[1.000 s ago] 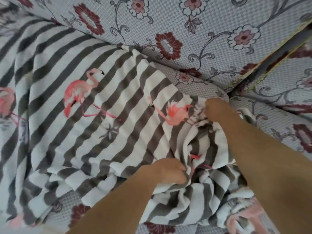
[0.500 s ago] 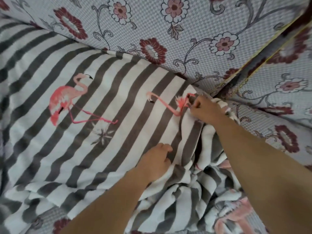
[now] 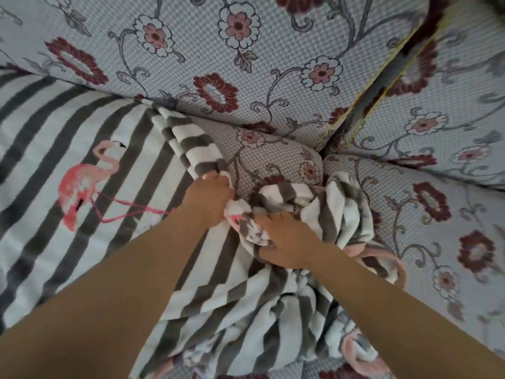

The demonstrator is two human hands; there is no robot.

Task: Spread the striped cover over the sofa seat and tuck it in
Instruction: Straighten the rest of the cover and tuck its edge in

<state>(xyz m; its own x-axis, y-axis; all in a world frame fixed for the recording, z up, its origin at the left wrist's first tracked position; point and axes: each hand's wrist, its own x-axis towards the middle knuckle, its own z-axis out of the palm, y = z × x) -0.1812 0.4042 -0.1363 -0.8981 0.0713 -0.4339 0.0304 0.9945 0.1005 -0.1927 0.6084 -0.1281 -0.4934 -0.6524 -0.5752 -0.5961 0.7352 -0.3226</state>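
Head view: nearest, the striped cover lies bunched at the front right of the sofa seat, flat only on the left part. Right hand has fingers curled into the crumpled bunch; left hand fists a twisted edge just beyond. Risk, as a judgement: pulling with the twist still in would drag the smooth left side askew, and the wad may be too thick to tuck into the far gap under the backrest. Versus half a second ago: the far right corner was stretched near the backrest; now it is pulled back, baring floral seat, hands closer together.
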